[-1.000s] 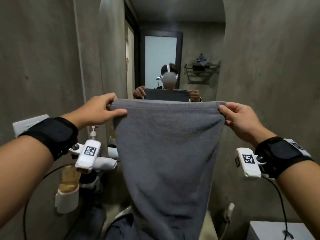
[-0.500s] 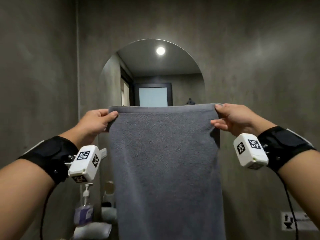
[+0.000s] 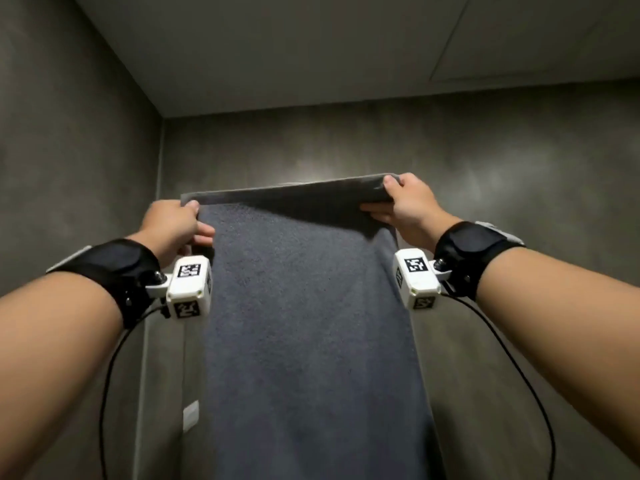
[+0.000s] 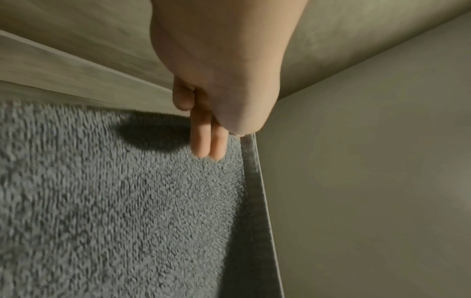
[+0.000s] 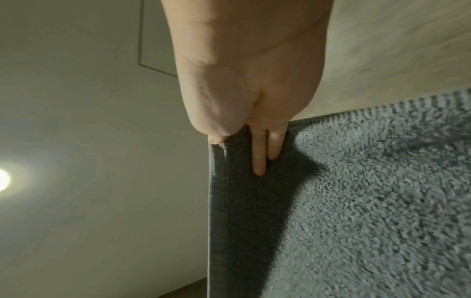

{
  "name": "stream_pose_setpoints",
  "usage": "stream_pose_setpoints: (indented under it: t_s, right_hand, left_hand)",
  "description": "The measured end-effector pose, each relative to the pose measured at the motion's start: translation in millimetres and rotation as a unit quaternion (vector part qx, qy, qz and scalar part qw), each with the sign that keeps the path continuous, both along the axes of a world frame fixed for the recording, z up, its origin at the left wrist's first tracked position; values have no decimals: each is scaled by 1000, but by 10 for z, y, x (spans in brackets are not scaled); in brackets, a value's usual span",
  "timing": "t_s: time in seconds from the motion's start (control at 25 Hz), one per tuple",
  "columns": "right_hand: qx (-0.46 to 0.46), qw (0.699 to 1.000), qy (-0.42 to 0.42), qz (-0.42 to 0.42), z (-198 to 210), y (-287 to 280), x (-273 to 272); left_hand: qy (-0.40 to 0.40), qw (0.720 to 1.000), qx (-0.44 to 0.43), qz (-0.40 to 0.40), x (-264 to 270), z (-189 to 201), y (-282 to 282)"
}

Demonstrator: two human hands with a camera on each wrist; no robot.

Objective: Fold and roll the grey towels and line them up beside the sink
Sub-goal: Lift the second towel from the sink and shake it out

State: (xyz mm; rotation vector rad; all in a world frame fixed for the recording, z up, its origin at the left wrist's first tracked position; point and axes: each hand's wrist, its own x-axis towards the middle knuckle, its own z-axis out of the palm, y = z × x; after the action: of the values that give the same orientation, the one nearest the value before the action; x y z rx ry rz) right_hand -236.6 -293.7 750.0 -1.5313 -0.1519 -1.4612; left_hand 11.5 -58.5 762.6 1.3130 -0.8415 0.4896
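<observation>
Both hands are up high now. My left hand [image 3: 176,225] pinches one top corner of the grey towel [image 3: 304,341], and my right hand [image 3: 401,207] pinches the other. A second ago I held the towel lower, in front of the mirror. Now the mirror is gone from my head view, and I see only the wall [image 3: 485,161] and the ceiling [image 3: 311,46]. The towel hangs long and flat between my arms (its bottom end is out of sight). I think lifting it lets the towel hang straight, so I can fold it next. No roll is made yet, and I cannot see the sink.
</observation>
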Motion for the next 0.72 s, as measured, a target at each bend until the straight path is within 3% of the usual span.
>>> stream_pose_setpoints:
  t_s: [0.12, 0.32, 0.48, 0.72]
  right_hand:
    - [-59, 997, -48, -29, 717, 282, -173]
    - [-102, 986, -111, -68, 1354, 545, -496]
    - [-89, 989, -87, -82, 1278, 416, -536]
    - [-60, 996, -20, -69, 765, 46, -326]
  left_hand:
    - [-14, 995, -89, -51, -393, 703, 334]
    - [-80, 994, -69, -27, -700, 1285, 690]
    - [-92, 994, -45, -35, -630, 1200, 620]
    - [-64, 996, 34, -47, -333, 712, 286]
